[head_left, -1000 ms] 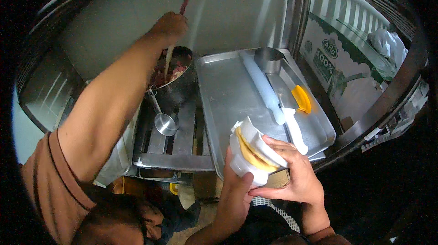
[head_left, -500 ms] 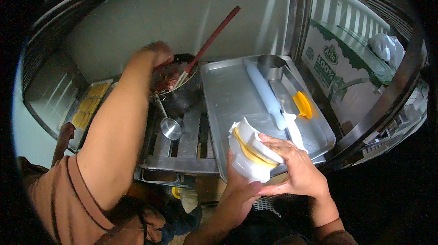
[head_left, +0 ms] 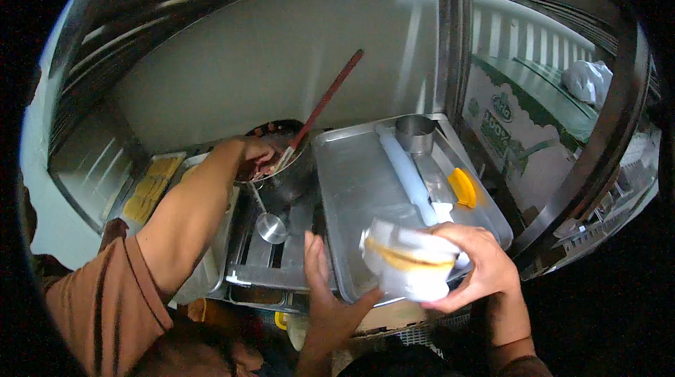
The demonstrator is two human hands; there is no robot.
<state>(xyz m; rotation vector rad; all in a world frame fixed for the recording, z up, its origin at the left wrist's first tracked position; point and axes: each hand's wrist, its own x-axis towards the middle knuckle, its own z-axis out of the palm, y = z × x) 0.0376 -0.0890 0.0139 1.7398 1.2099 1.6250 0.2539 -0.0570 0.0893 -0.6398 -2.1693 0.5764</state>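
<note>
My right hand (head_left: 481, 264) grips a stack of white sheets with a yellow layer between them (head_left: 411, 261), blurred by motion. It is held over the front of a metal tray (head_left: 358, 198). Just left of the stack, my left hand (head_left: 334, 307) is open, fingers up and thumb out. The thumb tip is close to the stack's lower edge; I cannot tell if they touch. On the tray behind lie a light blue rolling pin (head_left: 408, 177), a metal blade with a white handle (head_left: 434, 184), a yellow curved scraper (head_left: 462, 188) and a round metal cup (head_left: 416, 135).
At left, a co-worker's arm (head_left: 186, 208) reaches into a dark pot (head_left: 281, 184) of reddish chunks. A red-handled spatula (head_left: 327, 99) leans in it. A small metal ladle (head_left: 271, 228) hangs at its front. Flat yellow pieces (head_left: 146, 198) lie far left; a cardboard box (head_left: 524, 124) stands right.
My left hand has let go of the stack and opened; my right hand alone holds it, slightly farther right. The co-worker's hand has gone lower into the pot. The view has shifted.
</note>
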